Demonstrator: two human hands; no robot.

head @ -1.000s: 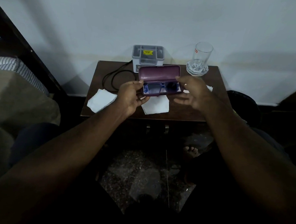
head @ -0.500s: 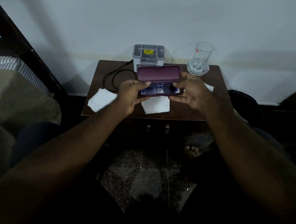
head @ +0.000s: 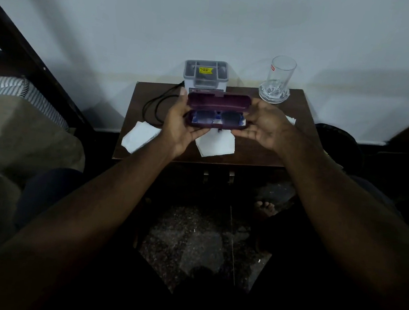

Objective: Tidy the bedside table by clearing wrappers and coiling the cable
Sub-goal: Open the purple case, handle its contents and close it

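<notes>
Maroon spectacle case (head: 217,110), lid partly raised over glasses (head: 216,117) inside, is gripped at its ends by the left hand (head: 180,124) and right hand (head: 264,125), fingers curled around it above the dark wooden bedside table (head: 256,157). Two white wrappers (head: 216,144) lie near the front edge; a third shows by the right wrist. Black cable (head: 153,106) loops loosely at back left beside a grey compartmented box (head: 206,75). Clear drinking glass (head: 278,80) stands at the back right corner, against a pale wall.

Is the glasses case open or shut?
Open: the case has its lid raised, glasses visible inside, both hands holding it.
</notes>
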